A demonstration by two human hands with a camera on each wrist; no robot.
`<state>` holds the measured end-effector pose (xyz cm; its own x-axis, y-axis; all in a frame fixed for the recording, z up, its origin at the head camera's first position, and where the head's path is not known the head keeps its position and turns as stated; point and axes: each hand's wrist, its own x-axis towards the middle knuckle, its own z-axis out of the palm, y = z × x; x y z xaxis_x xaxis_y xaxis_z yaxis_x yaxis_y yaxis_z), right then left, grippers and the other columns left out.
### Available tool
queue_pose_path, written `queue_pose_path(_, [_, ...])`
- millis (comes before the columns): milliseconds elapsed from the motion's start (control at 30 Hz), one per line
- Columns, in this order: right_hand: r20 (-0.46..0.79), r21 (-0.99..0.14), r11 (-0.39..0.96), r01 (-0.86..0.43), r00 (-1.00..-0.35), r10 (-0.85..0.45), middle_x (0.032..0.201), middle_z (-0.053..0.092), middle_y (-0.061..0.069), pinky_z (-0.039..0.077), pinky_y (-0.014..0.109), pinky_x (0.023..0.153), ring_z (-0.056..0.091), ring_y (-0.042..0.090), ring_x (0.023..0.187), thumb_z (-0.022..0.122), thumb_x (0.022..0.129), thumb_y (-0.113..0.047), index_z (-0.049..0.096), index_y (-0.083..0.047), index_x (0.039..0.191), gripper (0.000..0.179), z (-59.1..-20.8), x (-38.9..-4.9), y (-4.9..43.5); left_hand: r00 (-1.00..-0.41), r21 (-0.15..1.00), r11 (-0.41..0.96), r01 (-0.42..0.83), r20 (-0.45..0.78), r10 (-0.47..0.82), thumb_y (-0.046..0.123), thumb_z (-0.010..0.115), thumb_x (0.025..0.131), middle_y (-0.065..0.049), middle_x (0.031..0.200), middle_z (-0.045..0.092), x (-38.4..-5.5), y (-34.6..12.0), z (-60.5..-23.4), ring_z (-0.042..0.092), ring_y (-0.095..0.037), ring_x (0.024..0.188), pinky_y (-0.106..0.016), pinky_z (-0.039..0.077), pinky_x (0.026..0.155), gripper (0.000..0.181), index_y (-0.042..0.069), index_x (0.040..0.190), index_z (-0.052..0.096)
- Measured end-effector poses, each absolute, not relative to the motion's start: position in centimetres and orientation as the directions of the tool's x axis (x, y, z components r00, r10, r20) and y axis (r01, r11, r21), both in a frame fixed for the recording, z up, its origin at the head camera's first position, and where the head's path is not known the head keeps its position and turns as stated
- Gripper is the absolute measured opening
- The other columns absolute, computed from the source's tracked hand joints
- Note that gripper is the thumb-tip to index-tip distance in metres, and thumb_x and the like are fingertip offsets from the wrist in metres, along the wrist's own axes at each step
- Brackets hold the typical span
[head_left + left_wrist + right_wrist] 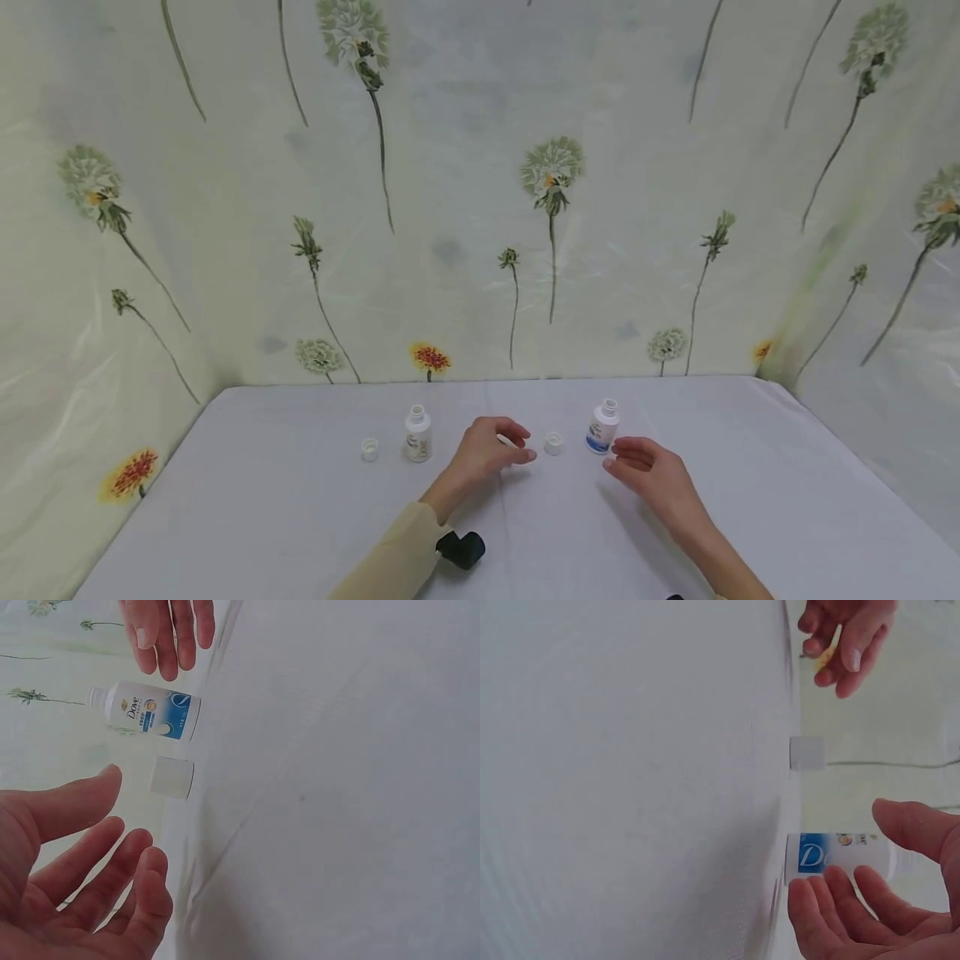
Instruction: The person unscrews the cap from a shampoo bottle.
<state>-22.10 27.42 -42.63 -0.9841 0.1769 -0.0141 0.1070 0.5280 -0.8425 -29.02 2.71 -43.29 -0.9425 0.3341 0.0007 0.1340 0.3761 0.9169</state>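
Observation:
A small white Dove bottle [603, 427] with a blue label stands uncapped on the right of the table. Just in front of it, my right hand [654, 477] is held with relaxed, slightly bent fingers and nothing between them. Left of that bottle lies a white cap [553, 443]. My left hand [491, 450] hovers beside this cap, thumb and fingers apart, holding nothing. Behind the left forearm stands a second uncapped white bottle [418, 435], with another white cap [370, 450] to its left. In the left wrist view the Dove bottle [154, 711] shows its label plainly.
A white cloth covers the table [247, 500]. Behind it hangs a pale curtain [450, 292] printed with dandelions, and more of it closes in both sides. A black strap piece [461, 550] sits at the left wrist.

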Motion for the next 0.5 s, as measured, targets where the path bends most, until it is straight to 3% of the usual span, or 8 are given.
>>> queue_pose_path(233, [-0.009,-0.878,0.471,0.088,-0.986,0.168,0.124,0.063,0.019,0.050,0.018,0.079,0.061,0.026,0.112,0.074,0.089,-0.022,0.056,0.004,0.129,0.051,-42.7,-21.5,26.5,-0.937,0.922,0.362,0.137,0.002,0.349,0.015,0.080,0.082,0.004,0.084,0.063,-28.2,1.9,-43.0,0.057,-0.014,0.071,-0.027,0.046,0.060,0.024,0.007,0.104,0.072])
queue_pose_path(500, [0.038,-0.902,0.431,0.027,-0.989,0.142,0.121,0.065,0.019,0.051,0.019,0.080,0.063,0.026,0.110,0.075,0.088,-0.017,0.058,0.006,0.126,0.047,-42.4,-21.2,24.8,-0.940,0.933,0.340,0.117,-0.006,0.340,0.015,0.080,0.083,0.003,0.086,0.064,-27.3,0.9,-42.9,0.058,-0.015,0.071,-0.028,0.046,0.058,0.024,0.007,0.104,0.072])
